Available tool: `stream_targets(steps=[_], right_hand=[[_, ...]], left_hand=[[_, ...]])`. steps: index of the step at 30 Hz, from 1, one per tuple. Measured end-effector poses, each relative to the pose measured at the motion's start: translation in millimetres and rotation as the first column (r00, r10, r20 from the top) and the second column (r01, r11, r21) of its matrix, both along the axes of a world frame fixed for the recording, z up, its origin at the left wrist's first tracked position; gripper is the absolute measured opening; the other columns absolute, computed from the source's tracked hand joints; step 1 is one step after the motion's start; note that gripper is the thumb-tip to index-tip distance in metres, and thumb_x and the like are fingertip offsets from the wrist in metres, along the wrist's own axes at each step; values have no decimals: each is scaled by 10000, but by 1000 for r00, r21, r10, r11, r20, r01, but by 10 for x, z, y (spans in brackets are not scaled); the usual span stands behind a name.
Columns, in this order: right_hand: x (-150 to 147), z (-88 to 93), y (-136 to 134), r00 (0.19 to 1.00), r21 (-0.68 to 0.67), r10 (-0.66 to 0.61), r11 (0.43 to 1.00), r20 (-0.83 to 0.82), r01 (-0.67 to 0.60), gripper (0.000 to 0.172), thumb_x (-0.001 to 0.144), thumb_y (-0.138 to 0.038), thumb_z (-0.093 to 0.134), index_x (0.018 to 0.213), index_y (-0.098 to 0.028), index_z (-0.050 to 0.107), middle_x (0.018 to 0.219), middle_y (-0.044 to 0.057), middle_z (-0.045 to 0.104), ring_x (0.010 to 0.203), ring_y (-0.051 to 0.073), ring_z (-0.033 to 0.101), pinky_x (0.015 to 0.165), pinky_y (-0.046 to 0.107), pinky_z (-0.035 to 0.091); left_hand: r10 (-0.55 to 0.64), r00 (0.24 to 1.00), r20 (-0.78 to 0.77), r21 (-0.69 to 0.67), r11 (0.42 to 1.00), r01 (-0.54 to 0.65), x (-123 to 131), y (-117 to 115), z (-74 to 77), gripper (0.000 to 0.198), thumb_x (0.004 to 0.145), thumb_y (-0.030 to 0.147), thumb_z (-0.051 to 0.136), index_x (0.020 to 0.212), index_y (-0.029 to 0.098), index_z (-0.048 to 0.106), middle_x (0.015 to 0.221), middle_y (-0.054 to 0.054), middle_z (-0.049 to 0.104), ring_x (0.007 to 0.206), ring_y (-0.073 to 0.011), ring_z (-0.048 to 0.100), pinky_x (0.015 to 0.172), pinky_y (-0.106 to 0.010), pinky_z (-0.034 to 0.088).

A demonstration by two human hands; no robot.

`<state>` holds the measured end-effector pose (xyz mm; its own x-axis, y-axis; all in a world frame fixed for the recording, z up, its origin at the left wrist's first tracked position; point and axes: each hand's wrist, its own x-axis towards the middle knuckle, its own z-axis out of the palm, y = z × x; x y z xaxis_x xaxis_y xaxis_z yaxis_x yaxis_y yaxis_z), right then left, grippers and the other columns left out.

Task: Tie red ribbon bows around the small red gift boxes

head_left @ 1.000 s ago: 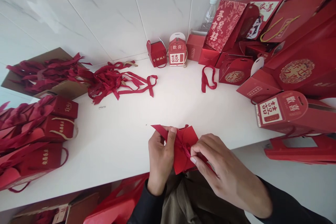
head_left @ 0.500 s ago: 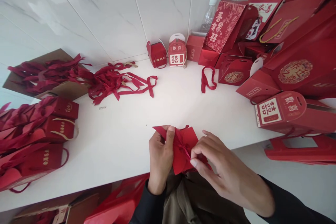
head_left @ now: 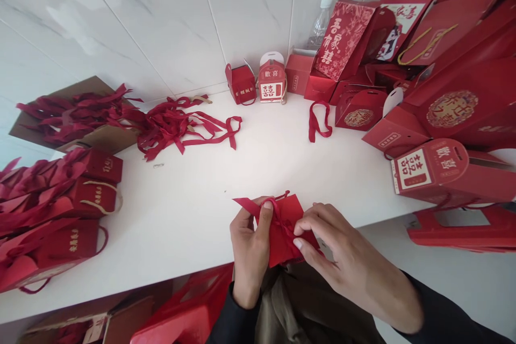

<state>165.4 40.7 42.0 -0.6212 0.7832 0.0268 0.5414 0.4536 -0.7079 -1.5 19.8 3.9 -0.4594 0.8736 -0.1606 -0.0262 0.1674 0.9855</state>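
Note:
A small red gift box (head_left: pixel 281 251) is at the table's near edge, just above my lap. My left hand (head_left: pixel 253 250) grips its left side, with the thumb pressed on a red ribbon (head_left: pixel 246 204) whose pointed end sticks out to the left. The ribbon runs over the top of the box in a loop and knot. At the right of the knot, my right hand (head_left: pixel 349 255) has thumb and forefinger pinched on the ribbon, its other fingers curled. The palm hides the box's right side in part.
Boxes with tied ribbons (head_left: pixel 86 193) stand in rows at the left. Behind them are a ribbon-filled carton (head_left: pixel 20 129) and a ribbon pile (head_left: pixel 165 129). Red boxes (head_left: pixel 431 172) crowd the right, near a clear bottle (head_left: pixel 320 24). A red stool (head_left: pixel 181 306) is below the table.
The ribbon on the box now shows a rounder loop beside my left thumb. My right hand's fingers have shifted slightly, and the box has turned a little.

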Motion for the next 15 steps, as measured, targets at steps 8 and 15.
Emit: stream_targets(steps=[8,15], right_hand=[[-24,-16,-22,1000,121,26,992,9,-27,91,1002,-278,559,964,-233,490,917,18,533,899,215,568,1095,581,387],[-70,-67,-25,986,260,91,957,139,-125,160,1011,-146,448,875,-210,504,840,23,511,841,204,554,1174,592,317]], left_hand=[[16,1000,-22,-17,1000,-16,-2,2,19,273,886,436,676,865,171,738,794,-27,727,713,-150,624,658,-252,494],[26,999,28,-50,998,-24,8,15,-6,284,864,434,691,863,158,756,754,-32,719,727,-173,641,678,-272,498]])
